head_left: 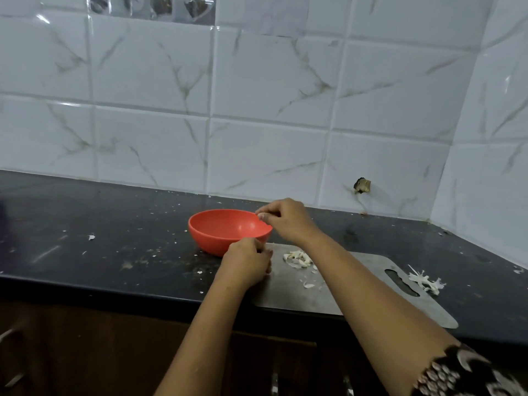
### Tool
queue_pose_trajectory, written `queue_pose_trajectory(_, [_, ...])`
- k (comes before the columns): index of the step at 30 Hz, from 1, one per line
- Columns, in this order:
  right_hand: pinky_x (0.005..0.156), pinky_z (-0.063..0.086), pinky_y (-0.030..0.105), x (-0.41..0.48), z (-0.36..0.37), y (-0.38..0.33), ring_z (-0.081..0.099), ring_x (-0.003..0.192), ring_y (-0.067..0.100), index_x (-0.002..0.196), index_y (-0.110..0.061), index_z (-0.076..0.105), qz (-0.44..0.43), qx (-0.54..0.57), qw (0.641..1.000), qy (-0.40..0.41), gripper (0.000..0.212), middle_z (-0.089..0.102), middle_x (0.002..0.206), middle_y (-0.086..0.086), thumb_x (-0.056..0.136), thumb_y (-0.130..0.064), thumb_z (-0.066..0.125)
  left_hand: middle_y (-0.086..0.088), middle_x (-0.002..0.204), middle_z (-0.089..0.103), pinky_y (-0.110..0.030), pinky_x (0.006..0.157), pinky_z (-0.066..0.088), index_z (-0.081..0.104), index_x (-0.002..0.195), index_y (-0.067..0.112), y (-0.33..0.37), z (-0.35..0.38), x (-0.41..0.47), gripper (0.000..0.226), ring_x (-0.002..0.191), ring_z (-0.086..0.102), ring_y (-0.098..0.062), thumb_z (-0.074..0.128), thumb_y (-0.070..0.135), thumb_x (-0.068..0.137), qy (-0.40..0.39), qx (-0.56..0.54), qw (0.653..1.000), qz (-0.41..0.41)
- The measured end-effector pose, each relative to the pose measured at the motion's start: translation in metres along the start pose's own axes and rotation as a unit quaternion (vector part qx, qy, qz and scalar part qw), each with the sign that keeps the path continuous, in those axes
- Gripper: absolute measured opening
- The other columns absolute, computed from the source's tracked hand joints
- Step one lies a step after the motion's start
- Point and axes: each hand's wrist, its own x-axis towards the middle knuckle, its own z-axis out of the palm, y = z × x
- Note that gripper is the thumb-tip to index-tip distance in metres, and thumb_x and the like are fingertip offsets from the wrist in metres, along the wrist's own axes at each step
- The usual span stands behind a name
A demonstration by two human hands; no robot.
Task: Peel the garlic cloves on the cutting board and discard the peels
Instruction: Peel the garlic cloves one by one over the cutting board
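Observation:
My right hand (285, 220) hovers over the far right rim of the orange bowl (217, 238) and pinches a pale garlic clove (262, 216) between its fingertips. My left hand (248, 260) is curled at the left end of the grey cutting board (357, 284), just in front of the bowl; whether it holds anything is hidden. A small heap of garlic peels (298, 259) lies on the board beside the left hand, with a single loose peel (309, 285) nearer to me.
The board lies on a dark countertop (100, 241) whose front edge runs below my arms. More peels (425, 280) lie off the board's right end. Small white scraps dot the counter. A tiled wall (257, 110) backs the counter and turns a corner at right.

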Motion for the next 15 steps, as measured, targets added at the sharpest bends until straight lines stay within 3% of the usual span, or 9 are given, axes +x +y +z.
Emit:
queue_pose_trajectory(3, [0.094,0.043,0.021,0.017,0.015,-0.002,0.060,0.114,0.015,0.118,-0.011,0.068,-0.012,-0.073,0.994,-0.085,0.026,0.066,0.123,0.004,0.095,-0.017,0.060,0.003,0.063,0.065,-0.034,0.078,0.055,0.056,0.064,0.020,-0.003,0.002,0.001,0.028,0.069,0.066,-0.021,0.053,0.019,0.092,0.005,0.001,1.000,0.003])
queue_pose_trajectory(6, [0.100,0.046,0.035,0.027,0.021,0.007,0.062,0.107,0.015,0.119,-0.020,0.068,-0.002,-0.133,0.983,-0.128,0.026,0.067,0.119,-0.001,0.096,-0.023,0.057,-0.004,0.082,0.071,-0.038,0.084,0.055,0.058,0.065,0.026,-0.006,0.004,0.003,0.028,0.082,0.068,-0.026,0.054,0.011,0.088,0.005,0.001,1.000,-0.003])
queue_pose_trajectory(8, [0.097,0.047,0.041,0.028,0.016,0.011,0.064,0.099,0.011,0.111,-0.024,0.071,0.003,-0.117,0.988,-0.096,0.024,0.071,0.100,-0.006,0.097,-0.020,0.053,-0.005,0.087,0.072,-0.037,0.085,0.055,0.062,0.067,0.028,-0.008,0.005,0.004,0.028,0.083,0.068,-0.025,0.056,0.008,0.085,0.009,0.000,1.000,-0.001])
queue_pose_trajectory(10, [0.096,0.048,0.039,0.024,0.006,0.015,0.064,0.095,0.009,0.105,-0.024,0.073,0.006,-0.069,0.997,-0.037,0.026,0.072,0.088,-0.007,0.096,-0.013,0.051,-0.006,0.086,0.072,-0.036,0.085,0.055,0.065,0.067,0.030,-0.008,0.009,0.004,0.028,0.083,0.068,-0.023,0.059,0.007,0.082,0.015,0.000,1.000,0.004])
queue_pose_trajectory(13, [0.090,0.050,0.034,0.008,-0.010,0.027,0.063,0.091,0.010,0.099,-0.023,0.072,0.028,-0.044,0.998,0.025,0.028,0.067,0.081,-0.011,0.095,-0.009,0.049,-0.004,0.086,0.072,-0.033,0.084,0.054,0.066,0.068,0.029,-0.007,0.013,0.003,0.026,0.084,0.068,-0.021,0.061,0.008,0.082,0.039,0.010,0.999,0.009])
queue_pose_trajectory(15, [0.090,0.051,0.036,-0.007,-0.020,0.039,0.064,0.091,0.011,0.091,-0.029,0.071,0.052,-0.076,0.996,0.019,0.026,0.068,0.085,-0.011,0.093,-0.011,0.052,-0.001,0.090,0.071,-0.029,0.083,0.052,0.070,0.077,0.026,-0.006,0.014,0.000,0.017,0.088,0.066,-0.019,0.063,0.012,0.084,0.055,0.026,0.998,0.014])
